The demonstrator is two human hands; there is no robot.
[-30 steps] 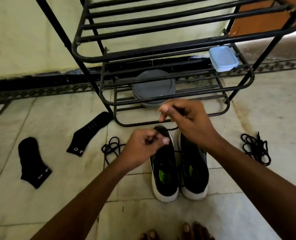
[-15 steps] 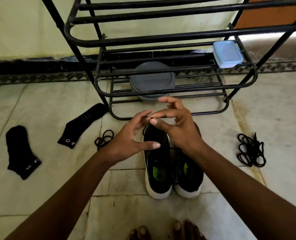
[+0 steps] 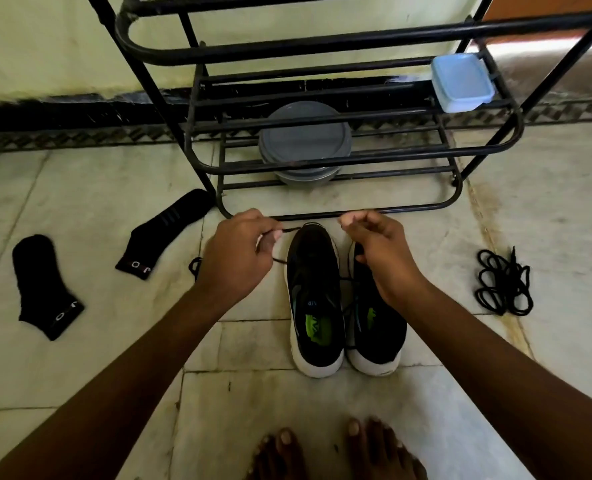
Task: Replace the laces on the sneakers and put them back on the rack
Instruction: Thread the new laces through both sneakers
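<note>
Two black sneakers with white soles stand side by side on the floor, the left sneaker (image 3: pixel 314 299) and the right sneaker (image 3: pixel 374 327), toes toward the black metal rack (image 3: pixel 322 161). My left hand (image 3: pixel 235 258) pinches a black lace (image 3: pixel 289 230) that runs to the left sneaker's toe end. My right hand (image 3: pixel 381 251) has curled fingers above the right sneaker's toe; its end of the lace is hidden. A bundle of black laces (image 3: pixel 502 282) lies on the floor to the right. Another lace (image 3: pixel 195 265) peeks out behind my left wrist.
Two black socks (image 3: pixel 45 285) (image 3: pixel 168 230) lie on the floor at left. A grey round container (image 3: pixel 305 140) sits on the rack's lower shelf, a blue lidded box (image 3: pixel 461 81) on the shelf above at right. My bare toes (image 3: pixel 336 448) show at the bottom edge.
My hands, close together over the left sneaker's toe before, have drawn apart sideways, stretching the lace. The view has tilted down toward the shoes.
</note>
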